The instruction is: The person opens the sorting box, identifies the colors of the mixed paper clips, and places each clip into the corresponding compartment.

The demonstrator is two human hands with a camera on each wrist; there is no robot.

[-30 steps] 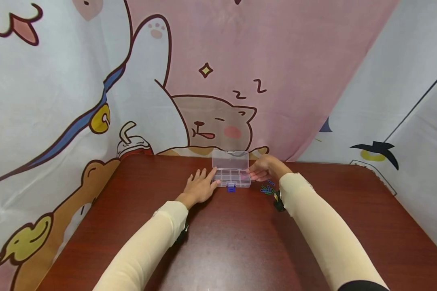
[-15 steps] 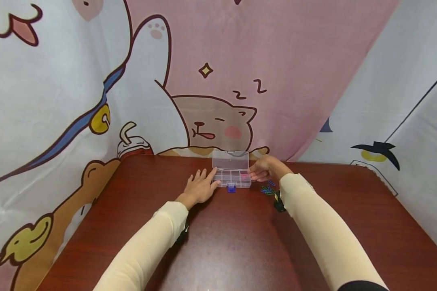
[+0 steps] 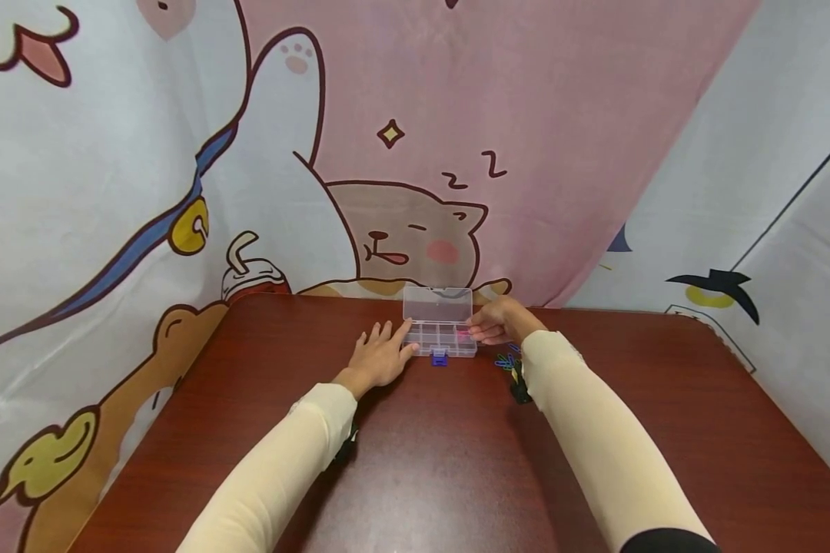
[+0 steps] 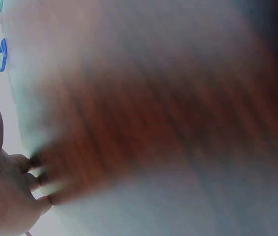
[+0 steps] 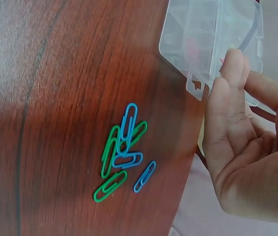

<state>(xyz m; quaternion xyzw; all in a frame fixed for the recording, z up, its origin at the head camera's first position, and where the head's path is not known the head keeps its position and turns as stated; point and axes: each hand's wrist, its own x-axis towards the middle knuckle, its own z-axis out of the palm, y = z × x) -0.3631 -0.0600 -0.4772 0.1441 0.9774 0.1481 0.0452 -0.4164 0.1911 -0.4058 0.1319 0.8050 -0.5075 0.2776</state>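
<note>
A clear plastic compartment box [image 3: 429, 350] stands with its lid [image 3: 437, 304] raised at the far side of the table. My left hand [image 3: 376, 357] lies with fingers spread at the box's left end, thumb and index finger touching it. At the right end, my right hand [image 3: 496, 321] reaches over the rim, thumb and fingers pinched together. A bit of pink shows at its fingertips in the right wrist view, like a pink paper clip [image 5: 222, 61], mostly hidden by the fingers. More pink lies in the right compartment. The left wrist view catches my left hand [image 4: 6, 191] only at its edge.
Several blue and green paper clips [image 5: 124, 142] lie loose on the brown table [image 3: 415, 461], right of the box and below my right wrist. A blue latch [image 3: 439, 359] sticks out from the box front. A cartoon-printed cloth [image 3: 526, 153] hangs behind the table.
My right hand has shifted slightly left, farther over the right end of the box, and its forearm has moved left too. My left hand and the box have stayed in place.
</note>
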